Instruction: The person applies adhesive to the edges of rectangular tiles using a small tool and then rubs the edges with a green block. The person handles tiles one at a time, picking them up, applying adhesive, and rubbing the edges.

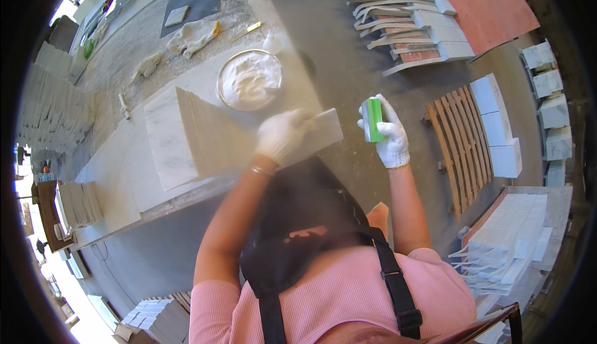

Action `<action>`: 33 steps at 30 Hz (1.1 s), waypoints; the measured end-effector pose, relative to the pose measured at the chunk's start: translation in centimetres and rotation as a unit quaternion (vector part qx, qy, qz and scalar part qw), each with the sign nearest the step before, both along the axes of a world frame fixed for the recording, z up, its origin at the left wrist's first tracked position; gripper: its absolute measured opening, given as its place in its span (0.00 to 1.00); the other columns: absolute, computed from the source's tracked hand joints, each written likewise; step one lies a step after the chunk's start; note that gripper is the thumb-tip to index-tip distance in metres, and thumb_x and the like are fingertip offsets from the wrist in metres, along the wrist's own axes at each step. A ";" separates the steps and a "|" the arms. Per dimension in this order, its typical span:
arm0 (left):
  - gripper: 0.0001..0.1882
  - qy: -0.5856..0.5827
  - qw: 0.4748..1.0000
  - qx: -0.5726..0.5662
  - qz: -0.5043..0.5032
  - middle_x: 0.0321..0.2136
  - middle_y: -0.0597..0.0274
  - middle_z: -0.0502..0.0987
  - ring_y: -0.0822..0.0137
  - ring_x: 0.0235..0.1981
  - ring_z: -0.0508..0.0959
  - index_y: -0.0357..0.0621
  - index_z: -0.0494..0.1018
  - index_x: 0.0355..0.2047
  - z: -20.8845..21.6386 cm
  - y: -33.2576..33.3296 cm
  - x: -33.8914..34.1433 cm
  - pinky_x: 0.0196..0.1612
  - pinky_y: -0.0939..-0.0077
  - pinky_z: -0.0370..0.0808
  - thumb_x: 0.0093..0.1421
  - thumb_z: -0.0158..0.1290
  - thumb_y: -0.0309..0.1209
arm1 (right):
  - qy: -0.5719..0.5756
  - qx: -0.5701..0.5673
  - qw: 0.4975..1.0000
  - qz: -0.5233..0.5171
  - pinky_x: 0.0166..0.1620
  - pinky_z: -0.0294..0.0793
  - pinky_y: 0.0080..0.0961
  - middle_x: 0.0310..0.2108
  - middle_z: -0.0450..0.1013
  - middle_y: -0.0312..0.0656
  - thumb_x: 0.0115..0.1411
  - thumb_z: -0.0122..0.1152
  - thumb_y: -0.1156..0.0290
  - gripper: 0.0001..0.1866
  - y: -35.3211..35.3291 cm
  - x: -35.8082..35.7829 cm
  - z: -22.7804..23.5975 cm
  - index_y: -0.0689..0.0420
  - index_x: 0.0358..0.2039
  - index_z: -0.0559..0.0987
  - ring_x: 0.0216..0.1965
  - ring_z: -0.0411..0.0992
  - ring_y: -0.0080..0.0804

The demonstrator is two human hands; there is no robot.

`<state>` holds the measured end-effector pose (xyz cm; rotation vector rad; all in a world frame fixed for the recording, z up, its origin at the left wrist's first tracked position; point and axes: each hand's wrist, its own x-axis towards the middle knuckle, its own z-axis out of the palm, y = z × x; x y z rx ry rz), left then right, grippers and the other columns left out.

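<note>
Your left hand (281, 134), gloved, grips a pale stone strip (323, 127) over the marble slab (171, 139), wrist bent; your right hand (388, 134), arm extended, clasps what looks like a green block (374, 120).

A: Bright daylight from upper left and lower left; blown out to white there. Mid-frame evenly lit, soft shadows only.

B: Strong fisheye bending toward the rim, black vignette all round. Motion blur on left hand (281, 134); right hand (387, 134) fairly sharp. Hazy smear low centre over dark apron (298, 232).

A: Far corners soft, detail lost.
</note>
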<state>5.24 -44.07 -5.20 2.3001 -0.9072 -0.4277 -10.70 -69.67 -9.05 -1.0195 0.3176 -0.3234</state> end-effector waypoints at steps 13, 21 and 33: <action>0.34 -0.218 0.974 -0.053 -0.031 0.55 0.53 0.77 0.48 0.57 0.75 0.45 0.78 0.54 -0.5 0.3 -2.7 0.58 0.51 0.71 0.48 0.70 0.46 | 0.038 0.044 0.998 0.008 0.65 0.73 0.44 0.69 0.68 0.43 0.58 0.60 0.67 0.43 1.3 0.9 -1.7 0.59 0.75 0.62 0.67 0.69 0.42; 0.43 -0.195 0.977 -0.059 -0.062 0.58 0.55 0.77 0.46 0.64 0.71 0.46 0.77 0.57 -1.2 0.9 -2.3 0.65 0.45 0.68 0.41 0.73 0.52 | 0.047 -0.150 0.988 0.013 0.72 0.60 0.30 0.69 0.68 0.42 0.62 0.58 0.66 0.37 3.8 2.7 0.1 0.62 0.72 0.68 0.70 0.64 0.34; 0.40 -0.165 0.982 -0.069 -0.051 0.57 0.59 0.78 0.48 0.63 0.73 0.50 0.78 0.56 -1.6 1.2 -2.3 0.64 0.47 0.69 0.43 0.72 0.51 | 0.130 -0.316 0.940 0.019 0.69 0.64 0.30 0.65 0.71 0.42 0.61 0.66 0.66 0.38 5.3 4.0 1.2 0.61 0.71 0.69 0.65 0.68 0.32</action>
